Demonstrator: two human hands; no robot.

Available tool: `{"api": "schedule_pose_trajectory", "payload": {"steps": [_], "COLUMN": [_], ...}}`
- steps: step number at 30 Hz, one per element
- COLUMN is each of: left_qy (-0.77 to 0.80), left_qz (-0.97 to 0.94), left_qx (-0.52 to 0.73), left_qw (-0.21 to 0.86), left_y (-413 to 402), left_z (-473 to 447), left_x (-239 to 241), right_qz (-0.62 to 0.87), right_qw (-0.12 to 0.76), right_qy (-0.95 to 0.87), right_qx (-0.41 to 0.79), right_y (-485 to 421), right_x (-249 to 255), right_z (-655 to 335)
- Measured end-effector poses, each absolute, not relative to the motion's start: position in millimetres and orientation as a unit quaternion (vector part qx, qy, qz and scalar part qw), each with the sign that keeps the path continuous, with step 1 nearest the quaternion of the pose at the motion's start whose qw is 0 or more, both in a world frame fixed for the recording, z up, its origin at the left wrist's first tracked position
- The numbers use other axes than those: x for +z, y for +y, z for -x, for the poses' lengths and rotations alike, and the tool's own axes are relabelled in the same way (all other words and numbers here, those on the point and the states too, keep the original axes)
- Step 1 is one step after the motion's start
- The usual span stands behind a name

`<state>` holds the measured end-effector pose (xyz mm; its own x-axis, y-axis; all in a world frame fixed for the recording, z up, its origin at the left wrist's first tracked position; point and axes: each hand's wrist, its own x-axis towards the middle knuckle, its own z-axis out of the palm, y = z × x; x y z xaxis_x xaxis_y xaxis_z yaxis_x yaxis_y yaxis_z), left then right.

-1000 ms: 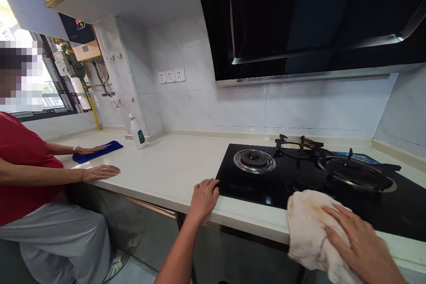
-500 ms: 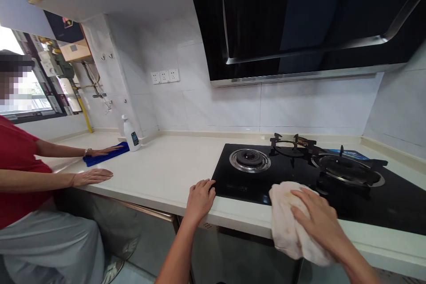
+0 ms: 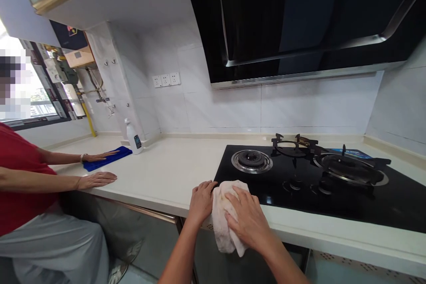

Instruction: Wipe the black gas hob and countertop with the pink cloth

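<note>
My right hand (image 3: pixel 248 218) lies flat, fingers stretched, on a stained white cloth (image 3: pixel 223 221) at the front left corner of the black glass hob (image 3: pixel 333 195). The cloth hangs partly over the counter's front edge. My left hand (image 3: pixel 202 199) rests beside it on the cream counter (image 3: pixel 166 171), fingers curled loosely on the edge and touching the cloth, holding nothing.
The hob has a bare burner (image 3: pixel 252 161), a loose black pan support (image 3: pixel 293 145) and a second burner (image 3: pixel 350 170) at the right. A black hood (image 3: pixel 299 17) hangs overhead. At the left, another person's hands press a blue cloth (image 3: pixel 106 159) and the counter, near a white bottle (image 3: pixel 133 136).
My right hand has slid the white cloth leftwards along the hob's front edge, from the right side to its left corner, up against my left hand. My left hand has stayed put.
</note>
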<state>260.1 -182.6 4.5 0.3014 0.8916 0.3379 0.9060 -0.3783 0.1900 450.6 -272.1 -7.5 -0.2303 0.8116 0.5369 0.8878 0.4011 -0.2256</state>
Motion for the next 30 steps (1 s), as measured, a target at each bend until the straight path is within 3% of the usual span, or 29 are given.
{"api": "schedule_pose_trajectory", "payload": {"steps": [10, 21, 27, 30], "left_qy": [-0.562, -0.559, -0.56, -0.56], "left_qz": [0.796, 0.797, 0.796, 0.796], "left_qx": [-0.225, -0.231, -0.231, -0.23], "left_qw": [0.017, 0.012, 0.017, 0.021], "left_y": [-182.6, -179.2, -179.2, -179.6], "left_z": [-264.5, -261.9, -262.2, -263.1], "left_x": [5.1, 2.7, 2.8, 2.6], "right_qz": [0.55, 0.678, 0.714, 0.754], "right_qw": [0.331, 0.317, 0.379, 0.361], "right_qy": [-0.756, -0.629, -0.563, -0.528], "right_qx": [-0.129, -0.208, -0.171, -0.148], "right_y": [-304.8, -359.7, -384.0, -380.4], "right_x": [-41.5, -75.5, -77.8, -65.2], "right_z": [-508.2, -655.4, -728.0, -739.0]}}
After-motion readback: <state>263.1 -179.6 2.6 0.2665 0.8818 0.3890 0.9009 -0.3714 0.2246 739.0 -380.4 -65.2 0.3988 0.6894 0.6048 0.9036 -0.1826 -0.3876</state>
